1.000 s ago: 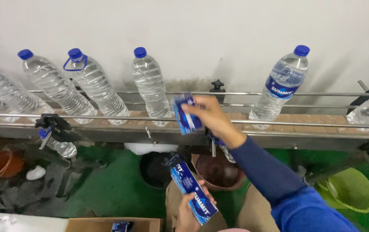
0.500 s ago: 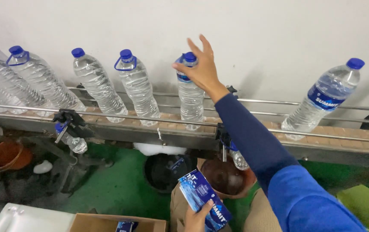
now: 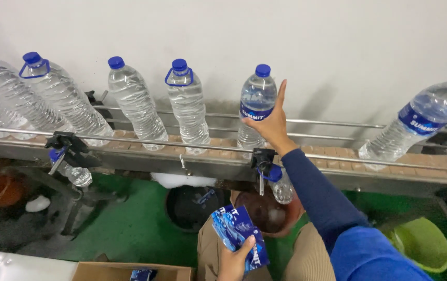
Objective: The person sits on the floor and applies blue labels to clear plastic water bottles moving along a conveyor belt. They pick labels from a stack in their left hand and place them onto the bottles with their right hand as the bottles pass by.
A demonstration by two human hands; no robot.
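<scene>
- Water bottles (image 3: pixel 187 106) stand in a row on the conveyor belt (image 3: pixel 338 156).
- The right hand (image 3: pixel 270 125) touches the labelled bottle (image 3: pixel 257 106).
- The left hand (image 3: pixel 234 257) holds labels (image 3: pixel 236 234) below the belt.

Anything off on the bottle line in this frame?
Mixed states: only two clear plastic water bottles carry blue labels, the one under the right hand and the far-right one; the others are bare. Some lack blue carry-handle rings. Small bottles hang below the conveyor rail. Left hand holds blue label sleeves.
</scene>
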